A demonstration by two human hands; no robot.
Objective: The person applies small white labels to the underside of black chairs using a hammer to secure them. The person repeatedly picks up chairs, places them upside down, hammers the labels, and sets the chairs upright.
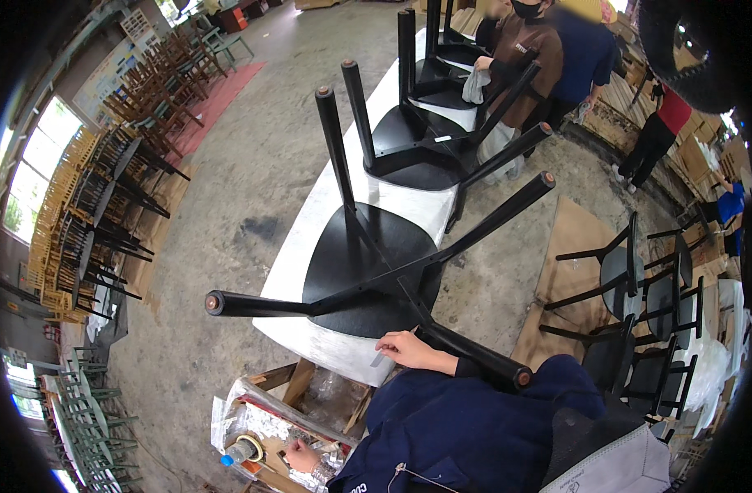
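Room: big workshop, grey floor, long white table [310, 238] | Count: three black chairs upside down on it | Your right hand [409, 349] pinches a small label [378, 359] by the nearest chair [367, 263] | Your left hand [303, 454] rests loose in a box [252, 419].

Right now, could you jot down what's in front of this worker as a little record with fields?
Place: workshop with a concrete floor
Work surface: long white table
On it: black chairs upside down in a row, the nearest black chair with legs up
Right hand: at the chair seat's edge, holding a small pale strip
Left hand: low, over a plastic-lined box
Nearby: another person further along the table
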